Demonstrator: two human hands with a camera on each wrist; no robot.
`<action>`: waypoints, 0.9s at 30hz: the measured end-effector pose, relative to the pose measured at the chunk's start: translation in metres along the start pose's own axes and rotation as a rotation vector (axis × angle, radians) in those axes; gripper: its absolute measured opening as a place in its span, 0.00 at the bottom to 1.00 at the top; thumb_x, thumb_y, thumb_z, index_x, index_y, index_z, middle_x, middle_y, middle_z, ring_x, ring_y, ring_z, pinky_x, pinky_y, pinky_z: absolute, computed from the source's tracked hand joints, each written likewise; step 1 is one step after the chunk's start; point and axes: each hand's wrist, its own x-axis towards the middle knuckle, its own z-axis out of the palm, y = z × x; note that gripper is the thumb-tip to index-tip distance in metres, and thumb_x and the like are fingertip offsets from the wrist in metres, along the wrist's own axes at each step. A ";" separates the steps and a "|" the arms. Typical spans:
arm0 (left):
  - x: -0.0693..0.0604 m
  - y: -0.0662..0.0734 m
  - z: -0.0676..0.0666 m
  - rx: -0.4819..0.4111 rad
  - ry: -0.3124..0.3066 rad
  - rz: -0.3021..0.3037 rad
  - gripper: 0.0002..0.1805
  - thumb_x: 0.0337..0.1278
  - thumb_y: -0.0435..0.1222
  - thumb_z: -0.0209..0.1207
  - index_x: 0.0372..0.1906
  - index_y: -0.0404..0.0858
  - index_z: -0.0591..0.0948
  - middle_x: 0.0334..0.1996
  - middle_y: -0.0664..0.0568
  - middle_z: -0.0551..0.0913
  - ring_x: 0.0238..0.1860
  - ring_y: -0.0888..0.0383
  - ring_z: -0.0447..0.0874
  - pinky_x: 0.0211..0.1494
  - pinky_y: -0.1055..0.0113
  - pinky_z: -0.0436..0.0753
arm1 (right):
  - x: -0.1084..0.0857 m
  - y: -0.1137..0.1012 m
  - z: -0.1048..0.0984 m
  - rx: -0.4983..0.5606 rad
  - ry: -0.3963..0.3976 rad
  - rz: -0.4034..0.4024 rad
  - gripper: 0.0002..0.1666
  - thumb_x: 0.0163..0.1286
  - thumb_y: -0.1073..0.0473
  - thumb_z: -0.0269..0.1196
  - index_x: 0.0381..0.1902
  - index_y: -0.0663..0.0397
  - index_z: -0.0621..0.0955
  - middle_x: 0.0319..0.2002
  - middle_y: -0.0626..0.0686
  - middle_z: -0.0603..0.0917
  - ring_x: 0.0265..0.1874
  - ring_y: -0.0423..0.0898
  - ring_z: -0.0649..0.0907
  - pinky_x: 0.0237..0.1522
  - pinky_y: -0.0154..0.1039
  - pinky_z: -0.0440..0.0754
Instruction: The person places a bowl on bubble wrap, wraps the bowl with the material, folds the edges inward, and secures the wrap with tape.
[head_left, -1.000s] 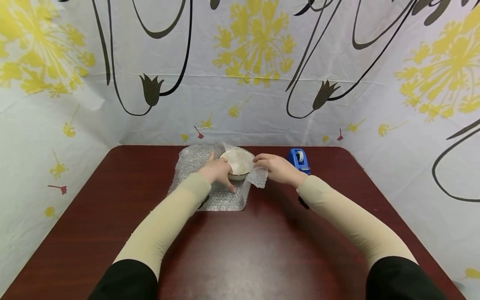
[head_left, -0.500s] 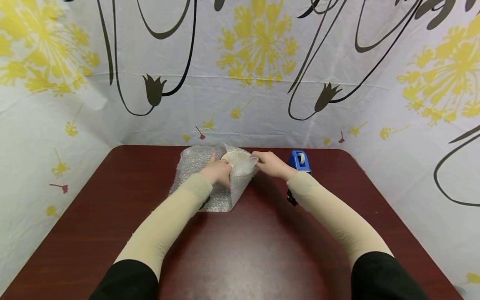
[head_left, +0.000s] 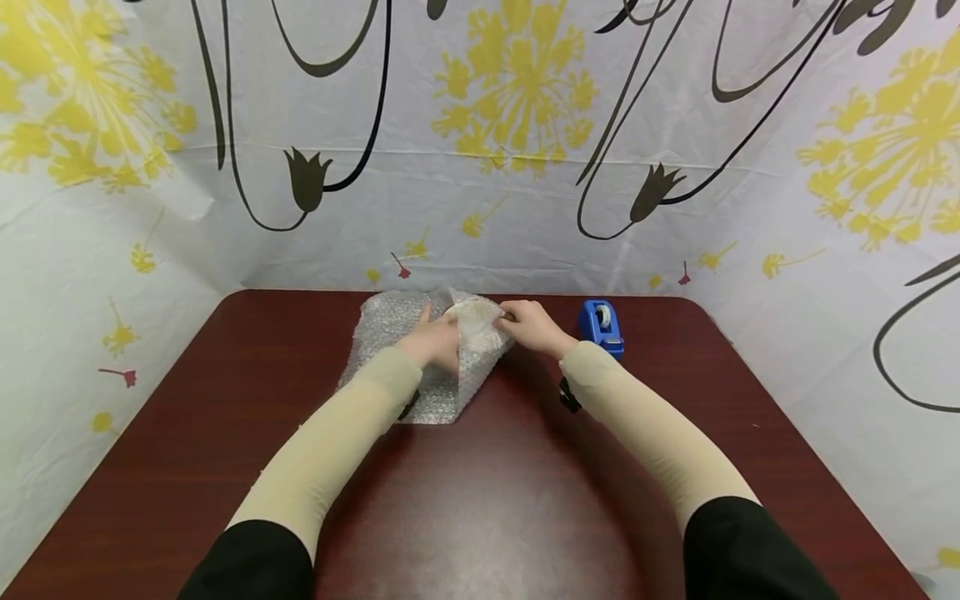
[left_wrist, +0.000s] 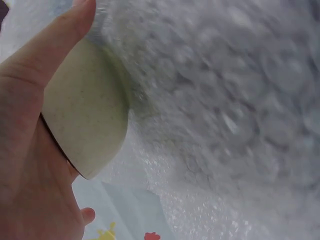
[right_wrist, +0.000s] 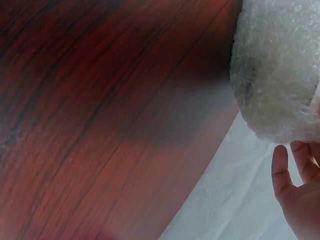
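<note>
a big white cloth (head_left: 450, 258), printed with yellow, red and dark flowers (head_left: 525, 83), is hung behind a dark red-brown table (head_left: 187, 400). long cream sleeves (head_left: 337, 454) are stretched over the table from both sides. near the far edge, a clear, bumpy sheet of bubble wrap (head_left: 382, 329) is spread out on the left, and its right part is folded up over a bowl (left_wrist: 85, 105). the bowl is round, smooth and pale cream, with tiny specks on its side and a thin dark line on its rim. through the wrap, only a cloudy, pale shape is seen. the bowl is set between the two hands. it is gripped by the left hand (head_left: 433, 342), with the thumb laid along its outside; some fingertips are hidden. the folded wrap is pinched by the right hand (head_left: 536, 327) at the bowl's right side, though the grip is partly covered. the hands are placed close together but apart. to the right of the right hand, a small white roll of tape (head_left: 603, 317) is held in a blue tape holder (head_left: 592, 335).
</note>
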 end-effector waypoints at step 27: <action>-0.032 0.052 0.001 0.082 0.259 0.096 0.40 0.66 0.63 0.45 0.71 0.39 0.67 0.69 0.48 0.67 0.70 0.55 0.62 0.71 0.52 0.59 | 0.008 -0.006 0.012 -0.036 -0.019 0.082 0.23 0.73 0.58 0.57 0.61 0.64 0.75 0.39 0.57 0.83 0.32 0.48 0.81 0.37 0.42 0.80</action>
